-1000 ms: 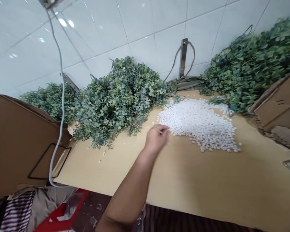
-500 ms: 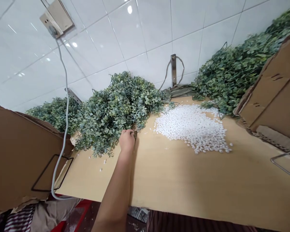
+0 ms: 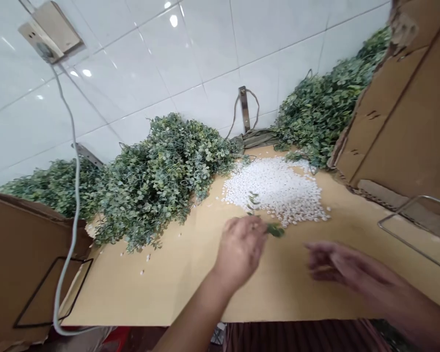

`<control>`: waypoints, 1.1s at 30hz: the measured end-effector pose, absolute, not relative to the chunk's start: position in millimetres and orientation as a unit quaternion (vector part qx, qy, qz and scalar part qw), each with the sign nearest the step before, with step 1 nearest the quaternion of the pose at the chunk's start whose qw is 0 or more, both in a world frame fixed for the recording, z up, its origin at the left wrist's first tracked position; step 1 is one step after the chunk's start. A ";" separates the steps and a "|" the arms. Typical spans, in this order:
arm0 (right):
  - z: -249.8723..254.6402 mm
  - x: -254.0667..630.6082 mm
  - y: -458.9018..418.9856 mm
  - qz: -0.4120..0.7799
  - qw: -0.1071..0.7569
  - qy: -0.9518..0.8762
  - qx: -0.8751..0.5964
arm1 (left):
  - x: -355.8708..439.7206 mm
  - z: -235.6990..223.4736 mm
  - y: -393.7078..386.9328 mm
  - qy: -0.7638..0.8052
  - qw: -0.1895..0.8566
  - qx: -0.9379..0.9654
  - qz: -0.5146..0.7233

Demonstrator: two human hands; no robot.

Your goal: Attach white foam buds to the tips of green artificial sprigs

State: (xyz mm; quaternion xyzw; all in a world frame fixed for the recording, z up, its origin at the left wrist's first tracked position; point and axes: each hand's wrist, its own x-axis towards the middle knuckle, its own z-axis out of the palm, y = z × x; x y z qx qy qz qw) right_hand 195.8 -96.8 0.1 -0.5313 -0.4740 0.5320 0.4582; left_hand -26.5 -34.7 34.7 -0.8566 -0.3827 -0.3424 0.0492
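My left hand (image 3: 241, 248) is above the middle of the light wooden table (image 3: 176, 288), pinching a small green leafy sprig (image 3: 267, 222) whose leaves stick out to the right of the fingers. My right hand (image 3: 337, 266) comes in from the lower right, blurred, fingers apart and holding nothing, a short way right of the sprig. Just beyond both hands lies a heap of small white beads (image 3: 278, 188). A big pile of green artificial foliage (image 3: 157, 173) lies to the left of the beads.
More foliage (image 3: 315, 110) is heaped at the back right, and some at the far left (image 3: 40, 186). Cardboard boxes stand at the left (image 3: 18, 264) and right (image 3: 407, 117). A grey cable (image 3: 71, 195) hangs from a wall socket. A wire frame (image 3: 410, 230) lies at right.
My left hand went from the beads to the foliage pile, took a sprig and drew back toward the table's middle. My right hand has come into view.
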 end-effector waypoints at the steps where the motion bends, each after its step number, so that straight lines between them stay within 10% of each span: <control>1: 4.6 186.5 -87.1 0.585 0.456 -0.449 -0.498 | -14.6 31.1 -41.5 -0.362 0.033 -0.870 -0.333; 22: 10.5 179.0 -54.2 0.529 0.498 -0.482 -0.490 | -7.7 33.9 -50.7 -0.340 -0.230 -0.860 -0.303; 33: 3.8 174.0 -42.6 0.550 0.458 -0.508 -0.480 | 22.8 2.7 26.9 -0.538 -0.140 -0.810 -0.188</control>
